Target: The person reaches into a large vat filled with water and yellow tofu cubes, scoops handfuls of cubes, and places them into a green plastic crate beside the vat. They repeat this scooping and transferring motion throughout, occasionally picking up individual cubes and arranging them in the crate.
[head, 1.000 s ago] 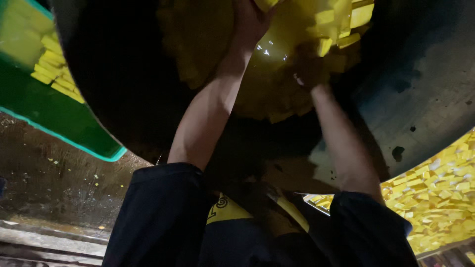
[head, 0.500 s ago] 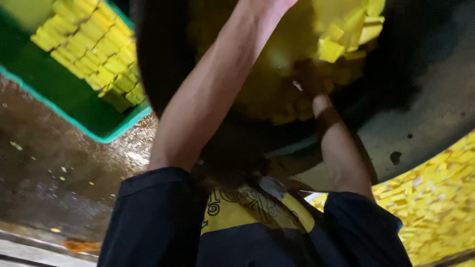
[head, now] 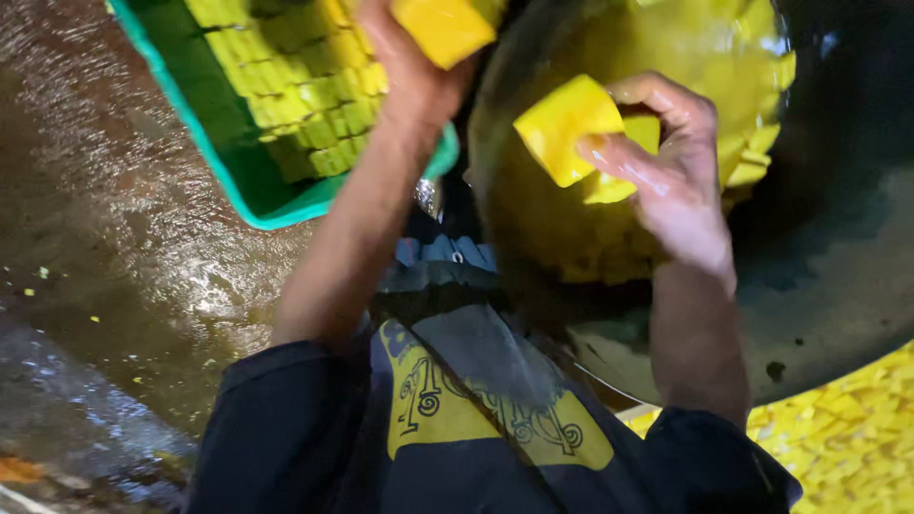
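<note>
Your right hand [head: 671,181], centre right, pinches a wet yellow cube [head: 564,127] over the large dark metal pan [head: 838,238] of yellow pieces. Your left hand [head: 411,67], cut off at the top edge, grips another yellow block [head: 443,27] beside the green plastic crate [head: 238,181].
</note>
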The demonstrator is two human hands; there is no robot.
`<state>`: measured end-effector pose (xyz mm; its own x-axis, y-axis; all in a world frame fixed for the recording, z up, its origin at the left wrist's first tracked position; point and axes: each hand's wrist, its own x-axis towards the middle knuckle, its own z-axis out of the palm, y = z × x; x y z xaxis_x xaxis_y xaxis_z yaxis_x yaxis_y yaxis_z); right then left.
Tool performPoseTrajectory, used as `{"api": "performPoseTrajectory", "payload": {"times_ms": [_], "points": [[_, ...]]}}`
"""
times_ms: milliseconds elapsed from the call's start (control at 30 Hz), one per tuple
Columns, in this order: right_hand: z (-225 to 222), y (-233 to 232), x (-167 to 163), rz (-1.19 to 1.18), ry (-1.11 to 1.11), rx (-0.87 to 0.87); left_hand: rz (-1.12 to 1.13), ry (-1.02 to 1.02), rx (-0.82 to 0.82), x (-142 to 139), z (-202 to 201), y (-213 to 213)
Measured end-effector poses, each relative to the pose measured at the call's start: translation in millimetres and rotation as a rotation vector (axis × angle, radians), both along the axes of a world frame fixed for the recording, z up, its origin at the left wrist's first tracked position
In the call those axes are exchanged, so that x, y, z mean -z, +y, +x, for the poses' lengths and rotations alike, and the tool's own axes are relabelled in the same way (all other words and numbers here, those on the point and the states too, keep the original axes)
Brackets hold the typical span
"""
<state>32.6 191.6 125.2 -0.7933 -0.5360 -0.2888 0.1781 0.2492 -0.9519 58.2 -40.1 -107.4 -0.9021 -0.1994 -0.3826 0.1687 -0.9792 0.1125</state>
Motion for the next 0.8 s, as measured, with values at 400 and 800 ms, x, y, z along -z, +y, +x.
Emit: {"api": "performPoseTrajectory", "payload": {"times_ms": [400,800], "points": [[34.8,-211.6,51.3,0.280,0.474,-0.333,0.005,-0.156,-0.067,2.2,58.5,-72.4],[-76.2,-341.3,232.7,0.024,-0.525,-0.490,-0.011,-0.263,-0.062,101.6,-3.9,-186.6]]}}
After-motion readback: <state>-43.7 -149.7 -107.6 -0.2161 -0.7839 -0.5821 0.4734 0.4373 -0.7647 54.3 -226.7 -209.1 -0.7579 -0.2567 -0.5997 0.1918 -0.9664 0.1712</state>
